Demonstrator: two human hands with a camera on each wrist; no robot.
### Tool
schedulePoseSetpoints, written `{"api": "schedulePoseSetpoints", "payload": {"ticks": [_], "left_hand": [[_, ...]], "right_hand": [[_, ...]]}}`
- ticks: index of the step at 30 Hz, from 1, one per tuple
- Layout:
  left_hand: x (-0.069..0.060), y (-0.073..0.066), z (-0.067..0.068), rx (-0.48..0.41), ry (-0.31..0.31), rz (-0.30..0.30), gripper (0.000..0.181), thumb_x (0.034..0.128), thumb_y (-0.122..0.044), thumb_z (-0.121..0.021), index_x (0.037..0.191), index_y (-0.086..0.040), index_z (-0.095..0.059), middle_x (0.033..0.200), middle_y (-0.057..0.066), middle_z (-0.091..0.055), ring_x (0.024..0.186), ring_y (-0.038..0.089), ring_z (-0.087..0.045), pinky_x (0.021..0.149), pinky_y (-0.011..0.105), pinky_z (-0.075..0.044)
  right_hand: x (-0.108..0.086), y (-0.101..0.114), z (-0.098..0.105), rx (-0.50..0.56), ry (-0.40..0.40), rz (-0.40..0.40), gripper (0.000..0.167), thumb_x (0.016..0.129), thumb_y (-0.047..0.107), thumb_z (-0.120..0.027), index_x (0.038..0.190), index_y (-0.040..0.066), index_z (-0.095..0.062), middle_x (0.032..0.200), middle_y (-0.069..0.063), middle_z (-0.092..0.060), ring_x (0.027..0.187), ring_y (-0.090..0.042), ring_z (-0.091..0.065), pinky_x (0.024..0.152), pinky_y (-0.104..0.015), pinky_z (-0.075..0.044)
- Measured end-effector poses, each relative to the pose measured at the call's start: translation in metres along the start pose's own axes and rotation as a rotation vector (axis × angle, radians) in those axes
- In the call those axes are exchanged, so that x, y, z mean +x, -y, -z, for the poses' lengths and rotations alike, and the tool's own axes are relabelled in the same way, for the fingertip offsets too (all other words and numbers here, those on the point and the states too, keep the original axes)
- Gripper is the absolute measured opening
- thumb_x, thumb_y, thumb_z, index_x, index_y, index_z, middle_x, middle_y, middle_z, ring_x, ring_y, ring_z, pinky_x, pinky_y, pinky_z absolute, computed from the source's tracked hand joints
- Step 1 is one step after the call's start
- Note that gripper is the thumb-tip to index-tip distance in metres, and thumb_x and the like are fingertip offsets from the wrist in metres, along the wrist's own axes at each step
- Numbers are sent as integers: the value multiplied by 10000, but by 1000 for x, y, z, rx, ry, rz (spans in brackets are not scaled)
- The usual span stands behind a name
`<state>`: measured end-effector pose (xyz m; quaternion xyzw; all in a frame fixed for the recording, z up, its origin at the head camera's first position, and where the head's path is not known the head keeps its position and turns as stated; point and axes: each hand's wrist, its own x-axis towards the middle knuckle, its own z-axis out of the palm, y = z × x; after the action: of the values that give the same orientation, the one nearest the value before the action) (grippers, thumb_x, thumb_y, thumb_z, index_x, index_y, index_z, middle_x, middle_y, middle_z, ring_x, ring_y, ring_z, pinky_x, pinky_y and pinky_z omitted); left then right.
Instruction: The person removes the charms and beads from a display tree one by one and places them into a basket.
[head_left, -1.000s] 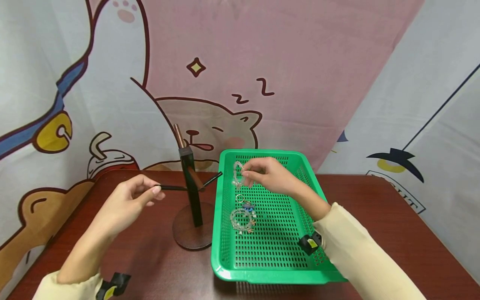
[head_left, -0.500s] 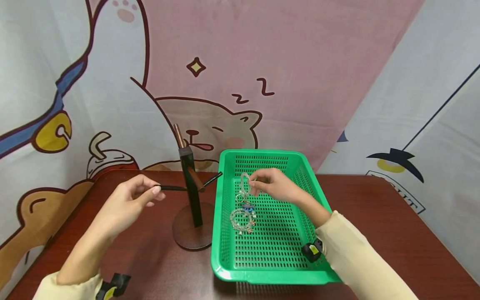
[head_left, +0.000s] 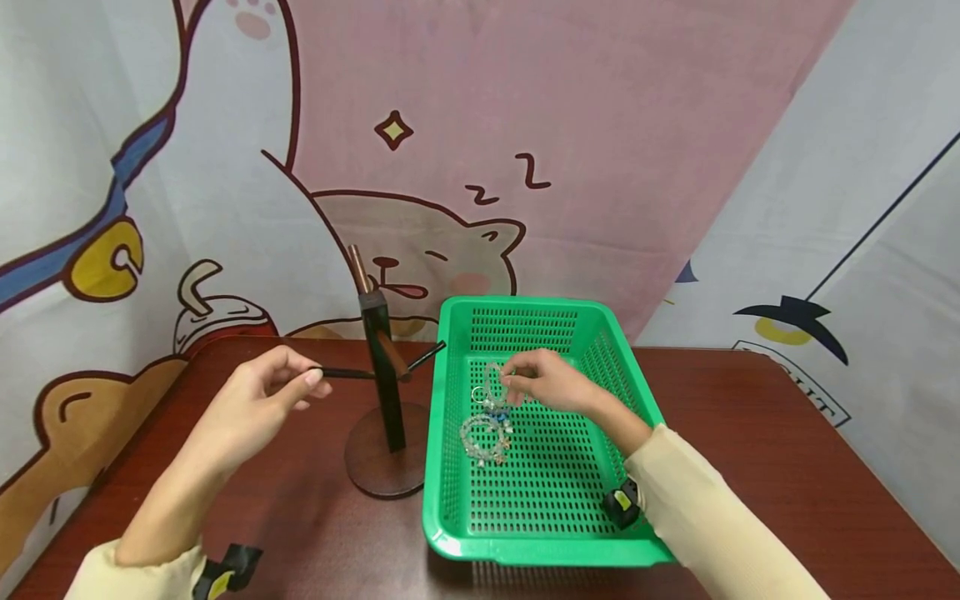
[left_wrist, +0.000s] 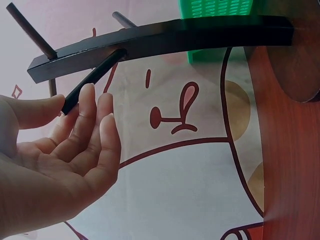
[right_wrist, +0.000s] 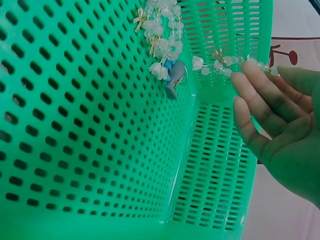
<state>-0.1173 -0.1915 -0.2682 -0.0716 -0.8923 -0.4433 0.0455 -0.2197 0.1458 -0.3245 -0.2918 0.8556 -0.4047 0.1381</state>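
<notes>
My left hand (head_left: 251, 412) pinches the end of a black peg (left_wrist: 92, 82) between thumb and forefinger; the peg juts from a dark wooden stand (head_left: 384, 375) with a round base. Over the green basket (head_left: 555, 550), my right hand (head_left: 551, 383) pinches a pale beaded bracelet (right_wrist: 224, 65) with flower charms, which hangs from the fingertips. Below it on the basket floor lies another clear beaded bracelet (head_left: 467, 439). Beside that bracelet is a blue-grey charm (right_wrist: 175, 80) with a metal ring (head_left: 477, 395). Whether the hanging bracelet touches the charm, I cannot tell.
Other pegs stick out from the stand, one black peg (head_left: 427, 357) reaching the basket's left rim. Both stand and basket are on a reddish-brown table (head_left: 750, 433). A cartoon-printed cloth (head_left: 600, 150) hangs behind.
My right hand has come down and slightly right with the bracelet, bringing it lower over the basket, near the charm. My left hand stays on the peg.
</notes>
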Motion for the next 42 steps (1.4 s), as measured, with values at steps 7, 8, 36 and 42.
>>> {"api": "schedulePoseSetpoints", "payload": {"ticks": [7,8,36,42], "left_hand": [[0,-1,1,-8,-1,-4,184,945,-197,-514,969,-22,-566,883,48,-669,803,147,-595,694,255,-468],[0,-2,1,-5,-1,-5,184,946,-198,-513,968,-23,-566,883,48,-670,805,148,-596,696,254,-469],[1,0,-1,-14,0,5,189,947,-189,-510,996,-12,-551,872,45,-670,793,127,-602,705,270,-474],[0,1,-1,-18,-2,5,188,946,-195,-513,1000,-18,-552,872,48,-668,791,131,-599,696,259,-471]], "right_hand": [[-3,-4,5,14,-58,-57,141,921,91,-536,996,11,-624,709,-40,-638,705,-344,-610,666,-481,-481],[-3,-4,6,19,-61,-61,140,921,93,-536,992,12,-625,712,-50,-639,711,-354,-607,670,-491,-477],[-16,21,65,-37,-115,-63,192,922,155,-554,1044,26,-626,782,-57,-657,711,-209,-616,658,-340,-493],[-28,20,80,-36,-139,-87,204,925,147,-546,1066,17,-616,794,-71,-657,727,-226,-615,679,-347,-499]]}}
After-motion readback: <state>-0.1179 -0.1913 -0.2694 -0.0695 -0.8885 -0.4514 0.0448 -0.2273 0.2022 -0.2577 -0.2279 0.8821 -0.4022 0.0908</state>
